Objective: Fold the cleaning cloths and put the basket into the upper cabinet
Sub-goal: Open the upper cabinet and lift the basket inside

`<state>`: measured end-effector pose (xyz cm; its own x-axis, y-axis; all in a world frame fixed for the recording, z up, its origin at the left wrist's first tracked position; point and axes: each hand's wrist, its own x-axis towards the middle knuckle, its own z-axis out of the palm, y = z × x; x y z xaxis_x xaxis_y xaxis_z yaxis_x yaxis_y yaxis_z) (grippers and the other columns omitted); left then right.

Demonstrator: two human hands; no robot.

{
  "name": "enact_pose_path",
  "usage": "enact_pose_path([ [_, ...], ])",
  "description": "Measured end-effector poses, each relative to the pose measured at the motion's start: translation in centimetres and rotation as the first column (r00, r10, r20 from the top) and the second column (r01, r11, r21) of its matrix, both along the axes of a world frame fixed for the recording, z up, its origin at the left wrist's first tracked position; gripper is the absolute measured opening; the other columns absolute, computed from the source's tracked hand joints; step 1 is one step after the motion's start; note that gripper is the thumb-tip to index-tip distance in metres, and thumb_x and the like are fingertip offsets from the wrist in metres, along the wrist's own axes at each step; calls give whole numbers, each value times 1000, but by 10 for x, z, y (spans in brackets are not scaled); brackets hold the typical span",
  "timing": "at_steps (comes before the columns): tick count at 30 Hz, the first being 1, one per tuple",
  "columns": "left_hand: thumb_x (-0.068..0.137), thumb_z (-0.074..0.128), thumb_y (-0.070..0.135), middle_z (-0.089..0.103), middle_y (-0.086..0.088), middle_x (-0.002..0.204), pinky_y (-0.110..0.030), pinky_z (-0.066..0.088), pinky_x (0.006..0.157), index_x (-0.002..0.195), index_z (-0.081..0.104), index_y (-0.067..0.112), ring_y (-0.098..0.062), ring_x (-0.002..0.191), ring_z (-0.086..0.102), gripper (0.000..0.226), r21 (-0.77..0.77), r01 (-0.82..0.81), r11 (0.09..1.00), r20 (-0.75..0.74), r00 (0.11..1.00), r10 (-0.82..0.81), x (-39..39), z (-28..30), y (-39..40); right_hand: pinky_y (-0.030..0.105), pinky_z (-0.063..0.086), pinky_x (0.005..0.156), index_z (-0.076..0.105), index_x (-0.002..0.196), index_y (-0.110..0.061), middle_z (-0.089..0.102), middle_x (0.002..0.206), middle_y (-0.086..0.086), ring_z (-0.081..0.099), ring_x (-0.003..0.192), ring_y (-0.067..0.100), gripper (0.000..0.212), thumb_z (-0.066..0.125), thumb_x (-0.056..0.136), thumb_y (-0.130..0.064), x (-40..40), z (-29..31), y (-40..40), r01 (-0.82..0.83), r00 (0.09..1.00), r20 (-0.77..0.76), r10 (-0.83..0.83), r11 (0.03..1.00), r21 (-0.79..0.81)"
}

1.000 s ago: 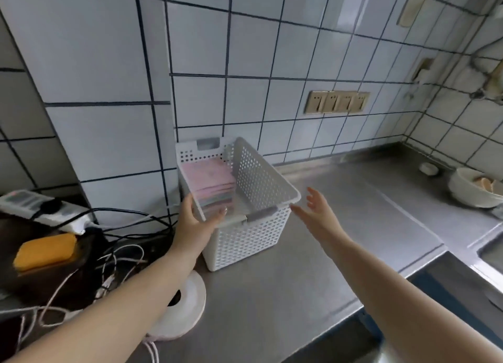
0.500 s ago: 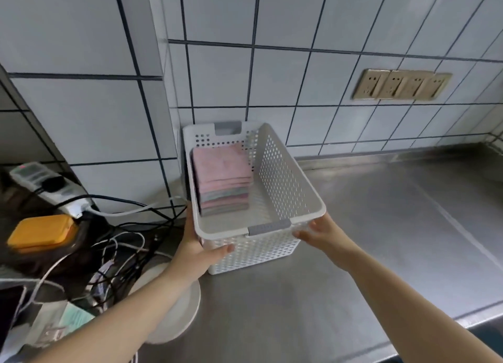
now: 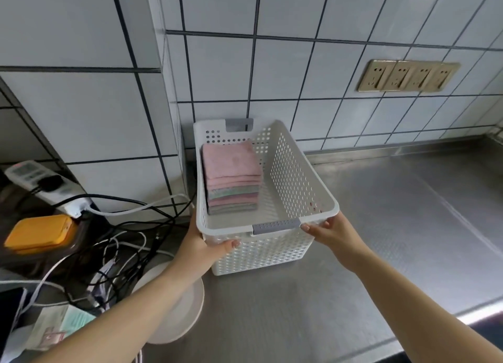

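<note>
Two hands (image 3: pixel 202 247) grip one basket (image 3: pixel 292 172), perhaps eight cloths (image 3: pixel 231 176).

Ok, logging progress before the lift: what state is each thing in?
Basket: upright on the counter, gripped at its near corners.
Cloths: folded, stacked inside at the left.
Left hand: closed on the basket.
Right hand: closed on the basket.
Power strip: plug inserted.

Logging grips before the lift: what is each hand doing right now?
Left hand: closed on the near-left corner of the basket.
Right hand: closed on the basket's near-right rim.
</note>
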<state>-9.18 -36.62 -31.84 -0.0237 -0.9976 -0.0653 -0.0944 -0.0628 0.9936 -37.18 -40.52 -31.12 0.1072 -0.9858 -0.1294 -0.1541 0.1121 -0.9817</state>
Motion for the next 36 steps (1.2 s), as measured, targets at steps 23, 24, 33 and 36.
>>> enact_pose_path([
  [23, 71, 77, -1, 66, 11, 115, -12, 50, 76, 128, 42, 30, -4, 106, 63, 74, -212, 613, 761, -27, 775, -632, 38, 71, 131, 31, 53, 86, 57, 107, -28, 71, 100, -12, 66, 96, 5, 55, 85, 60, -35, 70, 75, 306, 581, 801, -22, -599, 785, -213],
  [24, 72, 77, -2, 64, 6, 118, -12, 50, 75, 132, 41, 26, -6, 106, 63, 75, -220, 652, 726, -33, 738, -674, 41, 76, 143, 30, 54, 86, 57, 109, -29, 71, 101, -12, 66, 97, 4, 61, 86, 57, -39, 79, 80, 326, 605, 781, -16, -624, 764, -225],
  [33, 74, 69, -13, 60, -1, 121, -10, 49, 73, 137, 34, 9, 2, 99, 63, 75, -283, 806, 521, -40, 533, -845, 33, 94, 237, 35, 51, 85, 53, 112, -28, 64, 110, 2, 59, 108, 22, 57, 82, 63, -26, 119, 100, 474, 764, 614, -7, -789, 597, -245],
  [36, 72, 70, -14, 59, -10, 125, -17, 51, 79, 140, 31, 5, -12, 106, 63, 80, -295, 847, 442, -14, 458, -889, 22, 93, 268, 44, 49, 92, 51, 108, -31, 62, 112, 4, 56, 112, 27, 53, 81, 65, -28, 127, 104, 526, 822, 535, 13, -845, 516, -242],
])
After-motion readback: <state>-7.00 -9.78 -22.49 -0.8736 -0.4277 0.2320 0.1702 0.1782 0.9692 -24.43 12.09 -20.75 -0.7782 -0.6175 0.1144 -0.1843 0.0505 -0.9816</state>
